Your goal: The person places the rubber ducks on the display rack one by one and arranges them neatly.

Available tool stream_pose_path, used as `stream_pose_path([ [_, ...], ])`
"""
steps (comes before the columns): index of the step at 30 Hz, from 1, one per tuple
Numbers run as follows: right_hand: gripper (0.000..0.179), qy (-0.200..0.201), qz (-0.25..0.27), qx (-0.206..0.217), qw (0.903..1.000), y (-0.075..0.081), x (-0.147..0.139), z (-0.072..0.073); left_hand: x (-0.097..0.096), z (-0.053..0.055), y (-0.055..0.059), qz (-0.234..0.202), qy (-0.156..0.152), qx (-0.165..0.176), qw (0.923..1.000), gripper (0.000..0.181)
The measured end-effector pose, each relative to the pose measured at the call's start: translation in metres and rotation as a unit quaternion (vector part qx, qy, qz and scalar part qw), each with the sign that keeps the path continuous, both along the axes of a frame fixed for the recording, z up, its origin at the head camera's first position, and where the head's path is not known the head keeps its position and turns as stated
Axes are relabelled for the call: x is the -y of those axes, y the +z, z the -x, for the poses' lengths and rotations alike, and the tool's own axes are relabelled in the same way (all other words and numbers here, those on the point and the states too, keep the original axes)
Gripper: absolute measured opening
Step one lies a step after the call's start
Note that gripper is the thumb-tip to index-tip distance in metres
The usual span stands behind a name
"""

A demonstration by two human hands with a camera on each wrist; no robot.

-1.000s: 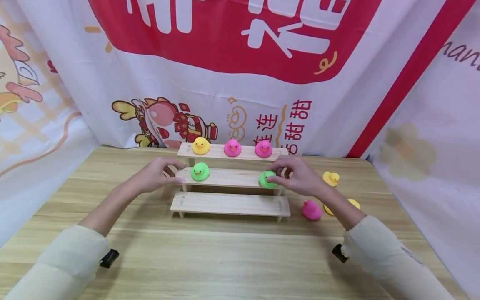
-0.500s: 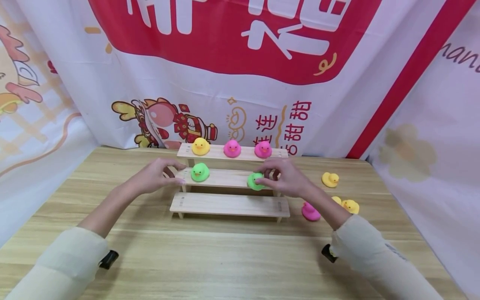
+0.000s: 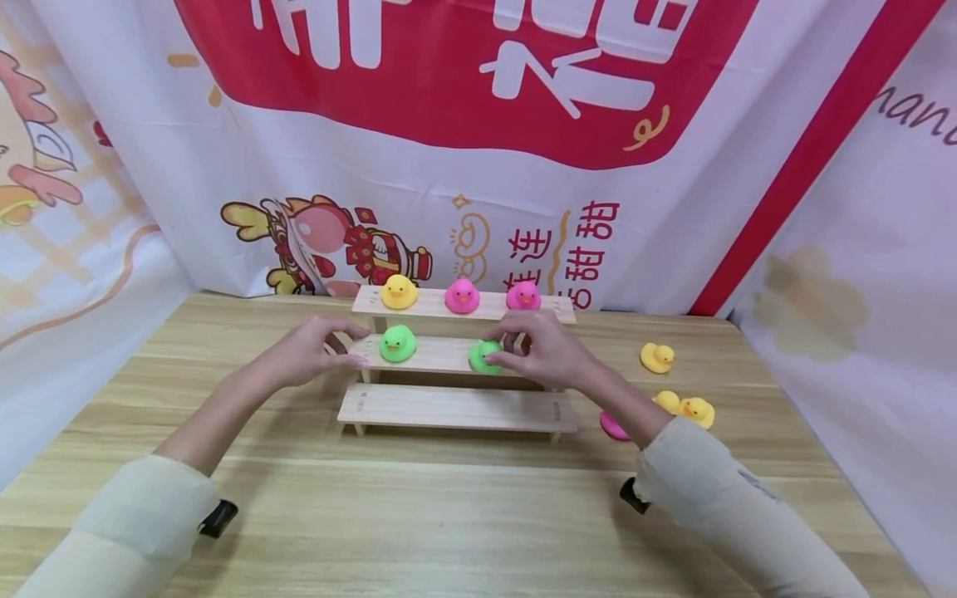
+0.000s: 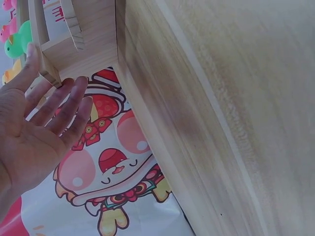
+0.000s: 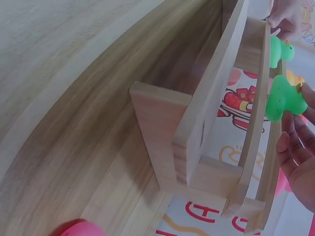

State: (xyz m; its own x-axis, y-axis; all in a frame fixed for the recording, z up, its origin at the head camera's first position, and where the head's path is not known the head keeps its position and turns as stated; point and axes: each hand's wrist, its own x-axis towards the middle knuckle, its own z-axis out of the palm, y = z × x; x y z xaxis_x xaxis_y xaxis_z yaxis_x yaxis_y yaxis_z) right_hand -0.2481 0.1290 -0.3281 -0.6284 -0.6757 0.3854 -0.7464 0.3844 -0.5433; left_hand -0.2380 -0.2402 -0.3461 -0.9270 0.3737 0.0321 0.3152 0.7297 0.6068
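A wooden stand (image 3: 456,409) rises in three steps on the table. My left hand (image 3: 312,352) pinches the left end of its middle step; in the left wrist view, the thumb lies on one side of the board and the fingers on the other. My right hand (image 3: 549,353) holds a green rubber duck (image 3: 484,356) between thumb and fingers at the middle step, near its centre. In the right wrist view this duck's base is at the board. Another green duck (image 3: 398,343) sits at that step's left end. The top step bears a yellow duck (image 3: 399,292) and two pink ducks (image 3: 462,296).
Right of the stand, a yellow duck (image 3: 657,358) lies on the table (image 3: 449,515). Closer in are two more yellow ducks (image 3: 696,412) and a pink duck (image 3: 615,426), partly behind my right forearm. A printed curtain (image 3: 449,191) hangs just behind the stand.
My right hand has slid the green duck leftward along the middle step, from near its right end towards the centre. The left hand stays at the step's left end.
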Motion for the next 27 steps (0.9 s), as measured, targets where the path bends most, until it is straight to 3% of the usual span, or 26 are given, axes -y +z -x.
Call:
stream_pose_path([
  [16, 0.026, -0.029, -0.023, 0.029, 0.9989, 0.003, 0.026, 0.003, 0.001, -0.001, -0.001, -0.001, -0.001, -0.007, 1.0000, 0.047],
  [27, 0.028, -0.017, -0.025, 0.032, 0.9990, 0.003, 0.035, 0.004, 0.003, -0.002, -0.004, -0.023, -0.011, -0.019, 0.9995, 0.048],
])
